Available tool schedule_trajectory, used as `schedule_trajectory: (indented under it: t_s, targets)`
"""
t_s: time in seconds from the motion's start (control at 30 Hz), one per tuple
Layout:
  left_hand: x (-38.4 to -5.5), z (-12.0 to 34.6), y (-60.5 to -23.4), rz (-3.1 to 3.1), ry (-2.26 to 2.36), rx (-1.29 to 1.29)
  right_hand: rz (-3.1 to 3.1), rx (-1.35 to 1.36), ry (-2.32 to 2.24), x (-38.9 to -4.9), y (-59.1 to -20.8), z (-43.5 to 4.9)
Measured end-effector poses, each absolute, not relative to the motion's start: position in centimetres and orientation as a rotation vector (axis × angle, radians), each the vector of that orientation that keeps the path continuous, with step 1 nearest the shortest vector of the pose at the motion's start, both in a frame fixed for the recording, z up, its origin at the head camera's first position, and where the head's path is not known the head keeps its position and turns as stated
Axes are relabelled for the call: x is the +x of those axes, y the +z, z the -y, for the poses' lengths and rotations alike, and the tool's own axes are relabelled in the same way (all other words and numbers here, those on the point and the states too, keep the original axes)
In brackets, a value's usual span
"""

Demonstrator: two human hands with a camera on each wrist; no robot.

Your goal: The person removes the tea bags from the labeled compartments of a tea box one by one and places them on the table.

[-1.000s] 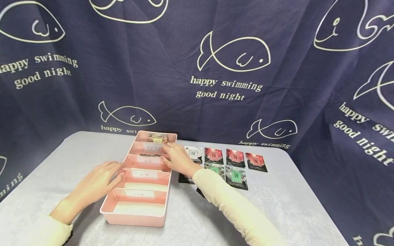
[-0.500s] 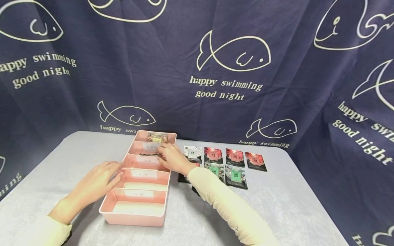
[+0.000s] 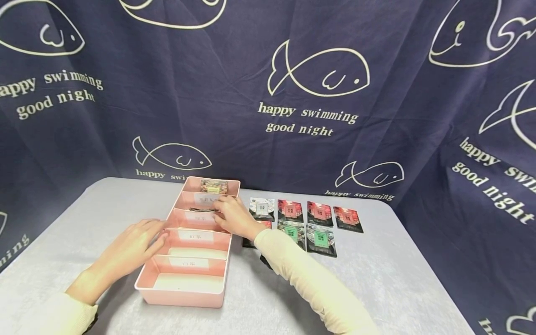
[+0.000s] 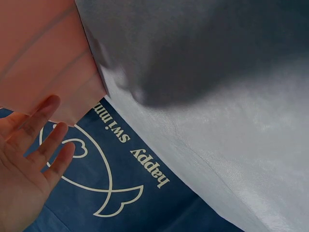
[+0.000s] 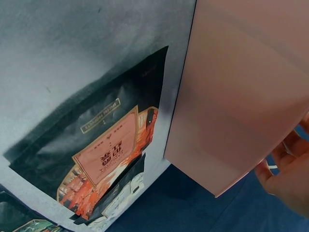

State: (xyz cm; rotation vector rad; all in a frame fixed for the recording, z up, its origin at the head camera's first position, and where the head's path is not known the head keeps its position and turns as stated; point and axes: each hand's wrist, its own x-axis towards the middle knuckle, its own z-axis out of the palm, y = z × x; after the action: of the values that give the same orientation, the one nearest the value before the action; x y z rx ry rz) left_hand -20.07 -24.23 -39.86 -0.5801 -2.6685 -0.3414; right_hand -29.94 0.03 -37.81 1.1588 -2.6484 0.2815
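Observation:
In the head view a long pink divided tray (image 3: 181, 298) stands on the table, with paper labels on its inner walls. My right hand (image 3: 236, 216) reaches over its right rim into the second compartment from the back. There its bent fingers and thumb pinch the right end of a dark tea packet (image 3: 200, 209), mostly hidden below the dividers. My left hand (image 3: 134, 242) rests at the tray's left rim with fingers stretched out; the left wrist view shows them beside the outer wall. Another tea packet (image 3: 214, 186) lies in the rearmost compartment.
Right of the tray lie several tea packets in rows: a white one (image 3: 262, 209), red ones such as a red packet (image 3: 348, 219), and green ones such as a green packet (image 3: 321, 239). A dark blue fish-print cloth (image 3: 234, 93) hangs behind the table (image 3: 402, 288).
My right hand has shifted slightly left along the dark packet, then stayed nearly still. The left hand has kept its place at the tray's rim.

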Motion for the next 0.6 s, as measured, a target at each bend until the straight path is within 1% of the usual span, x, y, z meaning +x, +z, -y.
schedule_trajectory:
  t_s: [0.6]
  targets:
    - [-20.02, 24.17, -39.77, 2.642, -0.325, -0.589, 2.567, 1.075, 0.394, -29.71, -37.75, -0.14]
